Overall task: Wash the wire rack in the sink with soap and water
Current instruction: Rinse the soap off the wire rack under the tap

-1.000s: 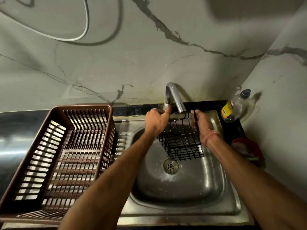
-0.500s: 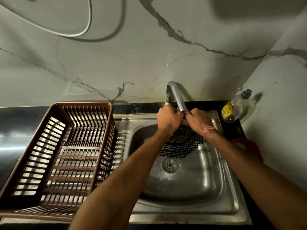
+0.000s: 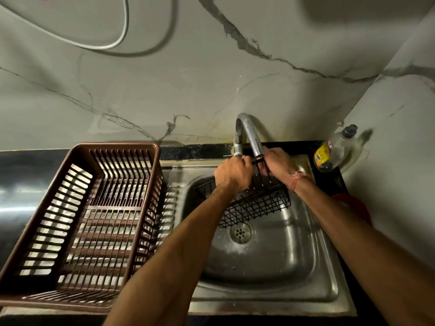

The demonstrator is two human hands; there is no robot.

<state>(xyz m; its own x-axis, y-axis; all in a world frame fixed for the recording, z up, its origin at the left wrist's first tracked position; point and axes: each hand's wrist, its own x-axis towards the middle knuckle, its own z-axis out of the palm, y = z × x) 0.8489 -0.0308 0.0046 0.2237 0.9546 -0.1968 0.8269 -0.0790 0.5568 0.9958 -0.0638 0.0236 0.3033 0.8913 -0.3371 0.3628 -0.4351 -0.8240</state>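
wire rack (image 3: 256,203) tilted under tap (image 3: 247,132), long axis left-right | left hand (image 3: 233,174) grips top-left rim | right hand (image 3: 279,164) grips top-right | both equally near

The wire rack (image 3: 256,203) is a black grid. The sink (image 3: 270,260) is silver steel. The slatted dish basket (image 3: 77,222) is brown. The wall (image 3: 211,67) is pale with dark grey veins. The bottle (image 3: 329,154) is clear with a yellow label. The tabletop (image 3: 195,150) is black.
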